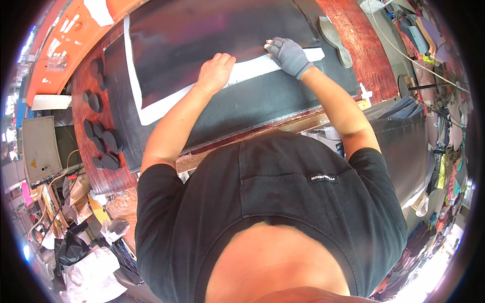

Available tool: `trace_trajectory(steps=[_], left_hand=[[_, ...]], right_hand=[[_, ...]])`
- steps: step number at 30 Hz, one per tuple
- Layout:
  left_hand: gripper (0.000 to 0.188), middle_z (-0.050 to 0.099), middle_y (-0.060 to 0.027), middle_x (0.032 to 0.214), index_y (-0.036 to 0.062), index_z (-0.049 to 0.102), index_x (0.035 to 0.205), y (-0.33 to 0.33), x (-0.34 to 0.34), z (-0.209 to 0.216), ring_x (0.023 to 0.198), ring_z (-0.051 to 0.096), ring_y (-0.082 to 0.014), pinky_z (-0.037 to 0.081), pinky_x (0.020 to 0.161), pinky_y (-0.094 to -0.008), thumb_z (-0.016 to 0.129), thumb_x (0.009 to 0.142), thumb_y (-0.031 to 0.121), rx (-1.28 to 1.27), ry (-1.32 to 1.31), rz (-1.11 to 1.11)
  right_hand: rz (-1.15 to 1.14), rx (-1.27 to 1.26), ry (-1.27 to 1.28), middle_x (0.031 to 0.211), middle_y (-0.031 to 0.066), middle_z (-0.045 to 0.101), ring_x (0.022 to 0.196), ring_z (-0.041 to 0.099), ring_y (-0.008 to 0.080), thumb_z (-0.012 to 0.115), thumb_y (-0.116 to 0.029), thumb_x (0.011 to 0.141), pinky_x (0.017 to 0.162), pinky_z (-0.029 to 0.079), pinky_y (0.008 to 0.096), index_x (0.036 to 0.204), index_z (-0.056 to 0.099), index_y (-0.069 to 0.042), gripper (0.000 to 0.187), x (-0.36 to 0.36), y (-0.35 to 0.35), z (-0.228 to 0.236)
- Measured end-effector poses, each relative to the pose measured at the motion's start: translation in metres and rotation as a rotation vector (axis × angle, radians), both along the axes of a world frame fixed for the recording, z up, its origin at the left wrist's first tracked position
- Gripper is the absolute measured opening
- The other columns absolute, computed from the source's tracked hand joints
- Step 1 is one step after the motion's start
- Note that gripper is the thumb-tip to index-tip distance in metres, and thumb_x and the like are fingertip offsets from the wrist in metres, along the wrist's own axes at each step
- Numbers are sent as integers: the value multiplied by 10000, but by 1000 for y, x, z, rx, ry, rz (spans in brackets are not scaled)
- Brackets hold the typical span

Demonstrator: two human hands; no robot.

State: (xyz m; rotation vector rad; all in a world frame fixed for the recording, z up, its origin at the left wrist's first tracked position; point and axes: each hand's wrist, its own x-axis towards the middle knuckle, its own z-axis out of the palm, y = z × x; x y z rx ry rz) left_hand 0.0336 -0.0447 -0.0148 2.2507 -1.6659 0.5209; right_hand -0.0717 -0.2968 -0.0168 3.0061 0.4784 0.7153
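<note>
A glossy black sheet (212, 30) lies over a white sheet (156, 108), whose border shows along the left and near sides. My bare left hand (216, 73) is on the black sheet's near edge, its fingers bent and drawn together over it. To the right, my right hand (289, 56) wears a grey glove with bare fingertips; its fingers curl on the same edge. The thumbs' grip is partly hidden. Both sheets rest on a larger dark mat (242, 103).
The mat covers a reddish work table (371, 55). Several black oval pieces (112, 141) lie at its left, and a grey sole-shaped piece (334, 41) at the right. An orange panel (60, 40) stands far left, near a grey metal box (40, 146). White bags (93, 275) lie lower left.
</note>
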Motion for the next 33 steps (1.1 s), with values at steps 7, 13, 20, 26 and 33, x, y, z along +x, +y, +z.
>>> trace_trajectory(steps=[7,13,20,26,33], left_hand=[[112,536,-6,715,93,618,800,-1,10,5,702,562,-174,500,566,-290,623,690,112,-245,-54,16],[204,581,-37,838,82,655,854,2,2,-2,851,587,-220,493,798,-375,709,659,107,-187,9,-28],[188,581,-103,871,29,643,843,1,12,-12,931,571,-268,437,945,-442,688,672,91,-186,90,-192],[175,590,-86,988,60,646,862,7,10,-19,1077,533,-276,371,997,-484,695,697,94,-143,269,-97],[263,416,-36,1409,110,576,1079,13,-2,3,1365,281,-241,184,1119,-490,621,835,198,168,462,55]], right_hand=[[-45,78,-45,981,25,651,904,623,207,575,-190,811,708,509,353,983,627,-124,191,7,3,5],[43,293,-115,978,87,629,925,607,286,677,-126,704,786,513,381,956,622,-76,262,-3,16,-4],[-172,376,-171,1179,124,563,1100,517,301,672,-318,769,923,407,400,1135,560,-74,454,9,42,16],[-502,109,131,1355,152,442,1263,384,301,521,-525,824,1003,320,442,1279,495,-137,598,14,15,-5],[-606,204,214,1244,205,513,1152,473,387,584,-514,794,929,387,501,1172,545,-97,564,18,-24,-2]])
